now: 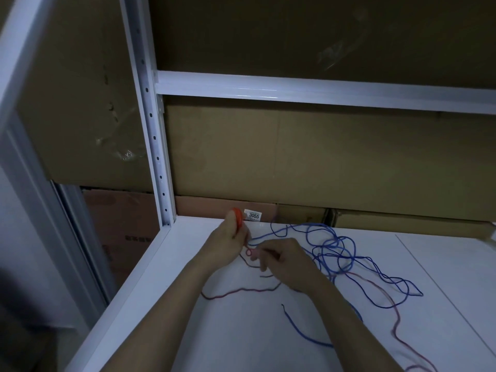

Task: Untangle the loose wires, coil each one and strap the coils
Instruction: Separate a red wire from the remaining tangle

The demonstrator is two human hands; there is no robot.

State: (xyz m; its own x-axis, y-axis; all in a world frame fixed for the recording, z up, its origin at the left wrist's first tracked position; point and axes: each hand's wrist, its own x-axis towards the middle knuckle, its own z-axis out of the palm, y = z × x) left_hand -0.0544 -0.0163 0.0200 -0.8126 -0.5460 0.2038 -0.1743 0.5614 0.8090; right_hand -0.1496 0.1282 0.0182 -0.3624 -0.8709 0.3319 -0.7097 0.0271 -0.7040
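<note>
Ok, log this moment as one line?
left hand: holds red coil | right hand: pinches red wire | blue wire: loose, tangled on shelf | strapping: not yet

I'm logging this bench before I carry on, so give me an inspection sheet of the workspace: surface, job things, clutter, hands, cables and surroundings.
Surface: white shelf top, dimly lit.
Job's things: blue wire lying in loose tangled loops; red wire trailing across the shelf, one end wound into an orange-red coil.
Clutter: nothing seen.
Hands: left hand grips the coil; right hand pinches the red wire beside it.
Cables: no coil strapped yet; blue and red wires cross at the right.
Surroundings: white shelf post, cardboard boxes behind, a label reading 3055.
</note>
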